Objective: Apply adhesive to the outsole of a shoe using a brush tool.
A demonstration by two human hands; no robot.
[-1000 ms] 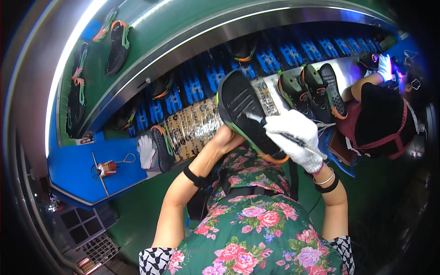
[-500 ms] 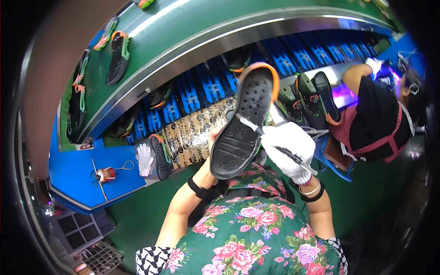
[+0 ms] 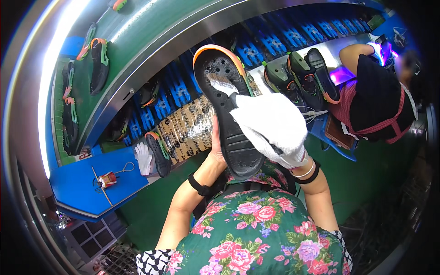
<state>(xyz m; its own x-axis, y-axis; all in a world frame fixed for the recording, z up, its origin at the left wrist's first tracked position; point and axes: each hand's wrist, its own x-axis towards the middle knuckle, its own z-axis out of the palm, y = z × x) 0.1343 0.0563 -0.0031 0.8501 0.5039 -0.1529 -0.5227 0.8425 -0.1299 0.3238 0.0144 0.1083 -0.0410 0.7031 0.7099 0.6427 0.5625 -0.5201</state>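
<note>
The left hand's point(image 3: 217, 141) fingers grip the sole point(image 3: 224, 123) aloft from its left side, apparently so its holed side faces the brush point(image 3: 224, 86), clasped by the gloved right hand point(image 3: 272, 124).

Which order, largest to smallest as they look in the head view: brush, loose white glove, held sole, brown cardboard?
1. Held sole
2. Brown cardboard
3. Loose white glove and brush: too alike to rank; right hand partly hides the brush.
</note>
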